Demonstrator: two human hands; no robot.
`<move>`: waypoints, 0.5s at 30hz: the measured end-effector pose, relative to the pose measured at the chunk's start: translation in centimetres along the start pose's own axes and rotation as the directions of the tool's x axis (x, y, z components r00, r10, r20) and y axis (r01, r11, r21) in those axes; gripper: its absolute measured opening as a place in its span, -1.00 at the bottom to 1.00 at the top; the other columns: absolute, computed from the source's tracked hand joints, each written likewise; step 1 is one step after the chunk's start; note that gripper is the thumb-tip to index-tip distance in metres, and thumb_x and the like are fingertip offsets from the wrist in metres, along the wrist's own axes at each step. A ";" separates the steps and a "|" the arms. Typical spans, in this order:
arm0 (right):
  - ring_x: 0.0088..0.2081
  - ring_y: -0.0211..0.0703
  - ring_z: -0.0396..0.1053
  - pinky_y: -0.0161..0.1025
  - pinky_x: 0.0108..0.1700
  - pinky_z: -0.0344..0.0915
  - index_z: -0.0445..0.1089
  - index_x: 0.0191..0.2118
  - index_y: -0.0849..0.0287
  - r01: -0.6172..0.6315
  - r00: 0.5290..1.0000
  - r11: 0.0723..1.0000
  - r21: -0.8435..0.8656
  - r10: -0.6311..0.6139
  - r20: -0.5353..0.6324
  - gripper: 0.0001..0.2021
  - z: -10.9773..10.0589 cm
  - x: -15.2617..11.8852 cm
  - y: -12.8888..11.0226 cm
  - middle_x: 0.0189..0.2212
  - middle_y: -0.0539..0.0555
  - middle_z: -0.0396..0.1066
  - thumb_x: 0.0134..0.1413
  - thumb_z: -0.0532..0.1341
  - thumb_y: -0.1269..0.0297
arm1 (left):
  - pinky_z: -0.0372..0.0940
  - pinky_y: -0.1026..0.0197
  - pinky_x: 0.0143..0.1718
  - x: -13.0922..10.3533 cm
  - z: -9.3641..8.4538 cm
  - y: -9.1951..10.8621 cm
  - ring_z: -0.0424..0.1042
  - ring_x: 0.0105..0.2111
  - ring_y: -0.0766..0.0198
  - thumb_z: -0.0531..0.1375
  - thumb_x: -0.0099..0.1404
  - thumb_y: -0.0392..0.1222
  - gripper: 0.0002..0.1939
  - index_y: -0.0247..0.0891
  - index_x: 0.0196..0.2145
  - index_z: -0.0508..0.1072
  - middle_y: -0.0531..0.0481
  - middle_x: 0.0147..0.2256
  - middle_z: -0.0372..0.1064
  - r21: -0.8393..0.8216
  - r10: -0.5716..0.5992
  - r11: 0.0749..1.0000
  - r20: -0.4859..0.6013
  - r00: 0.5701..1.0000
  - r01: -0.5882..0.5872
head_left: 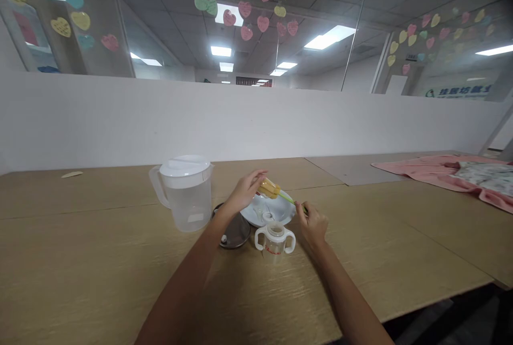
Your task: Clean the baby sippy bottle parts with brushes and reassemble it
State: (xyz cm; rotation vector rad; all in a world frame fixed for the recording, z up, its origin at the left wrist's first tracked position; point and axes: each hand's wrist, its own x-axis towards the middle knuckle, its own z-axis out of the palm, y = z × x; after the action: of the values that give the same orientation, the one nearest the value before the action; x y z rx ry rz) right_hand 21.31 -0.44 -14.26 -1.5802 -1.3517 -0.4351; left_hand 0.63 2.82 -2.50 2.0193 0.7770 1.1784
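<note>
My left hand is wrapped round a small clear bottle piece with a yellow-orange part, tilted above a white bowl. In my right hand is the handle of a thin green brush, whose far end reaches the mouth of the yellow-orange piece. Clear and white small parts lie in the bowl. Just in front of it stands a clear baby bottle with two white handles and an open top. A dark round lid lies partly behind my left forearm.
A translucent lidded pitcher stands left of my left hand. Pink cloth with a patterned piece lies on the right of the wooden table. A white partition rises behind, and a flat beige object lies far left.
</note>
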 end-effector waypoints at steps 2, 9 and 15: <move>-0.58 -0.32 0.09 -0.35 -0.48 -0.13 0.29 -0.58 0.22 0.015 1.000 1.000 -0.022 -0.015 0.018 -0.40 0.0 0.1 -0.1 -0.66 0.04 0.27 0.17 -0.16 -0.15 | 0.34 0.23 -0.26 -0.1 -1.8 0.6 0.40 -0.13 0.15 0.03 0.29 -0.01 -0.59 -0.23 0.03 0.33 -0.15 -0.04 0.37 0.114 0.027 0.993 -0.016 1.000 -0.025; -0.58 -0.30 0.08 -0.34 -0.48 -0.12 0.28 -0.57 0.20 -0.146 0.989 0.989 0.023 0.146 0.023 -0.41 -0.5 0.5 0.0 -0.66 0.01 0.24 0.15 -0.17 -0.17 | 0.18 0.12 0.07 -1.6 -6.0 0.6 0.27 0.04 0.08 0.23 -0.01 -0.41 -0.33 -0.21 0.10 0.26 -0.15 0.05 0.23 0.673 -0.129 0.739 0.091 0.987 0.035; -0.57 -0.27 0.09 -0.33 -0.47 -0.12 0.26 -0.56 0.18 -0.191 0.980 0.980 0.056 0.187 0.068 -0.40 -0.7 0.5 -0.3 -0.65 0.01 0.24 0.13 -0.18 -0.20 | 0.25 0.14 -0.04 -1.6 -6.3 -2.8 0.33 -0.01 0.00 0.27 -0.10 -0.37 -0.28 -0.27 0.08 0.27 -0.23 0.04 0.22 0.762 -0.454 0.595 0.056 0.889 0.256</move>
State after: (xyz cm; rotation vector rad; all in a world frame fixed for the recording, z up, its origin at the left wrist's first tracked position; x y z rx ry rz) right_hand 21.45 -0.78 -13.44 -1.6636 -1.2349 -0.2271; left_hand -6.16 4.82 -3.17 2.3911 1.6429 0.3452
